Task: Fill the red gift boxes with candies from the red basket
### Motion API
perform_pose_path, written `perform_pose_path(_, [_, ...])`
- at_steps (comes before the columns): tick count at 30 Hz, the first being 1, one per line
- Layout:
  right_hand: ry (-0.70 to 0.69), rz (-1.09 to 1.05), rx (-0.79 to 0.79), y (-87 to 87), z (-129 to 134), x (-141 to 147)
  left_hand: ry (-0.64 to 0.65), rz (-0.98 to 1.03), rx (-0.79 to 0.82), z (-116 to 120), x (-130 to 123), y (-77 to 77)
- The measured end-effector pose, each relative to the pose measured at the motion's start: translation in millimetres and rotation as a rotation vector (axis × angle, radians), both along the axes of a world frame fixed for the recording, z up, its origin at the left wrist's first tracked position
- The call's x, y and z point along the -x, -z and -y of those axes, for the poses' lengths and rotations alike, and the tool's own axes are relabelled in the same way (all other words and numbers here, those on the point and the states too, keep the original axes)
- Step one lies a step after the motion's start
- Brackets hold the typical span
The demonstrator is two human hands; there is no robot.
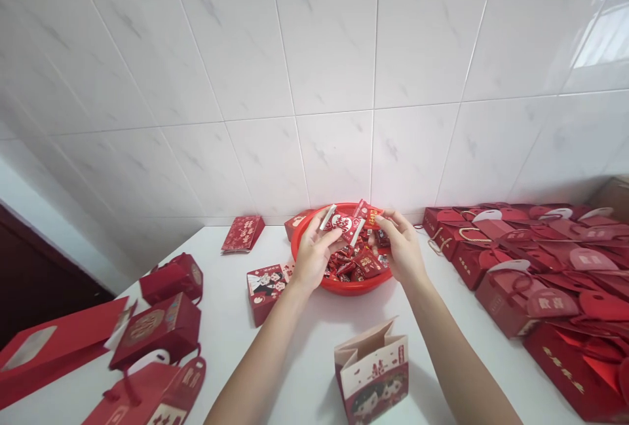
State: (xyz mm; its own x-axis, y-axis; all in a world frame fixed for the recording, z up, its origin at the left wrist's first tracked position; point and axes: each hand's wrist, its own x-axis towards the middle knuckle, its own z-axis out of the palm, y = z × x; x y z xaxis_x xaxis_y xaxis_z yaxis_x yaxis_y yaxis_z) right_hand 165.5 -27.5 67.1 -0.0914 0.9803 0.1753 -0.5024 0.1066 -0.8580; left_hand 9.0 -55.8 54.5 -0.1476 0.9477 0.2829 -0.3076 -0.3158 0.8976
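Observation:
A red plastic basin (351,289) full of small red wrapped candies (366,262) stands by the wall. Over its left part, my left hand (313,253) is closed on a red-and-white candy packet (346,224) printed with a double-happiness sign. My right hand (403,247), above the basin's right side, pinches a red candy packet (372,217) with gold lettering. The two packets are close together; whether they touch I cannot tell. Between my forearms an upright paper gift box (377,378), open at the top, shows a cartoon couple on its front.
Rows of red gift boxes (521,287) fill the table's right side. More red boxes (160,330) and a flat red bag (63,340) lie at left. A couple-print box (265,291) and a red carton (243,234) sit left of the basin. White tiled wall (334,163) borders the back.

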Motion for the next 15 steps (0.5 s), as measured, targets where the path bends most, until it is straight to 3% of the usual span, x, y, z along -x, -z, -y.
perform_pose_path(3, [0.023, 0.088, -0.079, -1.7, 9.7, 1.3, -0.052, -0.001, 0.009, 11.5, -3.7, 0.3])
perform_pose_path(8, [-0.100, 0.169, -0.141, -1.3, 20.3, 2.9, -0.122, -0.038, -0.040, 23.1, -10.8, 3.4])
perform_pose_path(15, [-0.149, 0.210, -0.199, -3.6, 25.2, -0.1, -0.111, -0.048, -0.051, 34.4, -16.3, 0.6])
